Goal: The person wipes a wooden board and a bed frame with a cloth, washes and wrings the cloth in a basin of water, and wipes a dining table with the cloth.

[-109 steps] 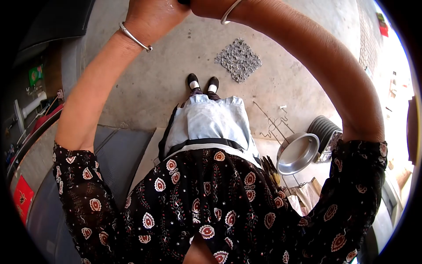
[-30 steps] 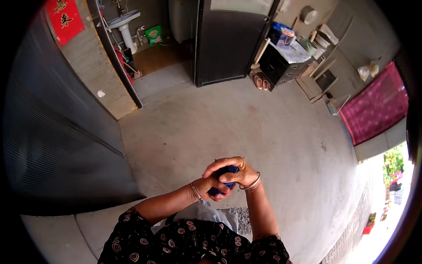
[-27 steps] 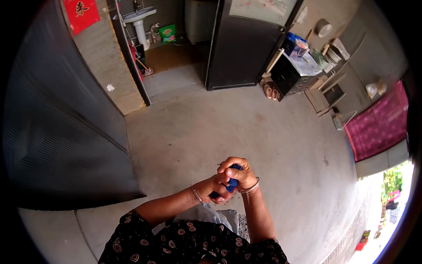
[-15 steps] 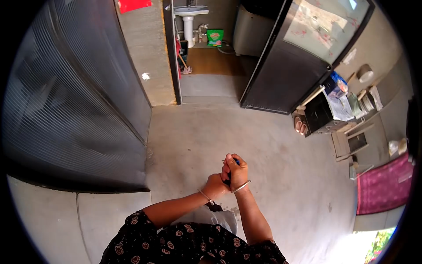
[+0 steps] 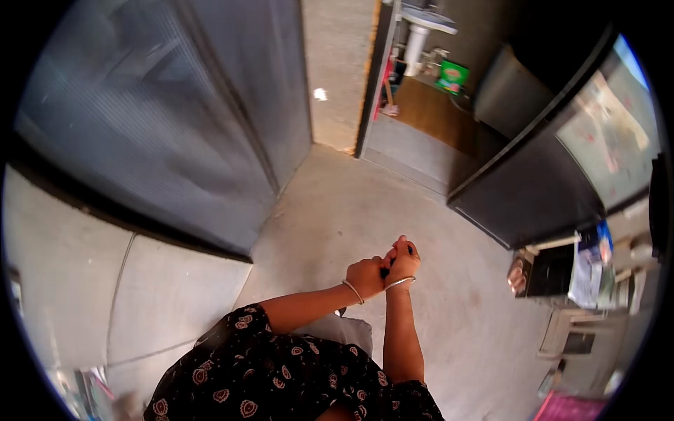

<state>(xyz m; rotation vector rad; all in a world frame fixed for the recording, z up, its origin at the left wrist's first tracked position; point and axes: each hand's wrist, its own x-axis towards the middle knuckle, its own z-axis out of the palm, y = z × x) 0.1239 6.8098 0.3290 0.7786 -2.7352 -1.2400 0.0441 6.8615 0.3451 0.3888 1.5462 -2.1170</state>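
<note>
In front of my body, my left hand (image 5: 366, 278) and my right hand (image 5: 403, 262) are held close together. The right is curled with its knuckles up, and a sliver of something dark (image 5: 385, 271) shows between the two hands; its kind cannot be made out. My left fingers are closed against the right hand, mostly hidden. A bangle circles each wrist.
A big grey ribbed panel (image 5: 140, 105) stands at the left. Ahead, a doorway with an open dark door (image 5: 533, 189) leads to a sink (image 5: 418, 45) and a green packet (image 5: 451, 76). To the right is a dark cabinet (image 5: 556, 270) with items on top, beside shoes (image 5: 518, 274).
The view has turned left, so the doorway, door and cabinet shift right in the picture. Both hands stay together; the blue bit seen earlier in the right hand no longer shows.
</note>
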